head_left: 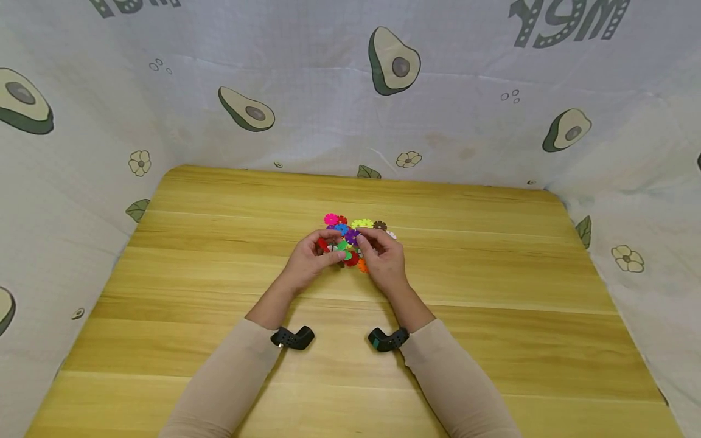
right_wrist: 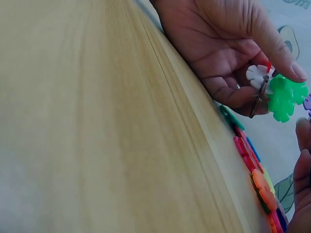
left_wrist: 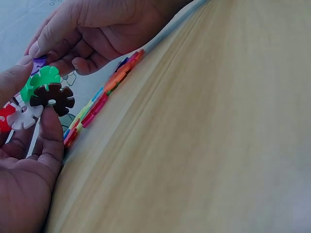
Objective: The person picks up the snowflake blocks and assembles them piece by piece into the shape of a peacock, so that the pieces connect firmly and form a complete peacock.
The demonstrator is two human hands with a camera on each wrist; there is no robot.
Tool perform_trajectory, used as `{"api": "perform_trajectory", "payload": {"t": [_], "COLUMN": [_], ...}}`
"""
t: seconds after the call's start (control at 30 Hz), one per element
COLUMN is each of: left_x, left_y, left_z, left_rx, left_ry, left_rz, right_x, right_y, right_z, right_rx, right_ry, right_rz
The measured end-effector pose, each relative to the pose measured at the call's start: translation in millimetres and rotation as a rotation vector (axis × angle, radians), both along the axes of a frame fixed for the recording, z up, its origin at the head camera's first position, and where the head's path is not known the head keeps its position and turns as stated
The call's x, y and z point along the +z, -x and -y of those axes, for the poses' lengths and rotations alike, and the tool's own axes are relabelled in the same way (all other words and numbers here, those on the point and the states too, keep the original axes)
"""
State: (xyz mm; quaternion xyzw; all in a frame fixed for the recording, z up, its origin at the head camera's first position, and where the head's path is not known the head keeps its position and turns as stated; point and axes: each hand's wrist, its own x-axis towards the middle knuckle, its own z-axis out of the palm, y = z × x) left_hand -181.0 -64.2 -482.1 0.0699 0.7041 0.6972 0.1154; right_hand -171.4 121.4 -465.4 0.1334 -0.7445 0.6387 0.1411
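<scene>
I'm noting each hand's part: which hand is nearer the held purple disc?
Right. The right hand pinches the purple disc; the left hand is left of it, gripping green discs.

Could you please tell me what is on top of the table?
A pink piece, a brown piece and an orange piece lie there among others; anything directly beneath the left hand and right hand is hidden from above.
</scene>
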Motion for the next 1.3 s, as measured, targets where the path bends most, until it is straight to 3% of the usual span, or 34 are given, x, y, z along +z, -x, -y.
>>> {"api": "perform_trajectory", "payload": {"t": [0.1,0.4,0.53,0.77,0.93,1.13,1.3], "left_x": [1.3,3.1,3.9,3.6,2.7,4.0,4.0], "left_y": [-0.2,-0.6,-0.5,-0.6,-0.4,-0.2,1.0], "left_z": [-0.2,0.3,0.4,0.4,0.4,-0.2,-0.5], "left_rx": [-0.005,0.001,0.007,0.028,0.041,0.092,0.126], "left_ry": [0.002,0.009,0.015,0.026,0.009,-0.063,-0.152], "left_rz": [0.001,0.013,0.014,0.040,0.047,0.073,0.129], "right_x": [9.0,13.9,14.9,-8.9,-17.6,-21.3,-21.0], "right_y": [-4.7,-6.3,-6.0,5.0,8.4,11.5,13.0], "right_z": [1.1,-0.2,-0.4,-3.2,-4.7,-10.7,-15.5], "right_rx": [0.017,0.030,0.029,0.040,0.040,-0.042,-0.052], "right_ry": [-0.012,-0.093,-0.108,-0.082,-0.087,-0.243,-0.499], "right_rz": [0.007,-0.051,-0.038,0.021,-0.006,-0.086,-0.054]}}
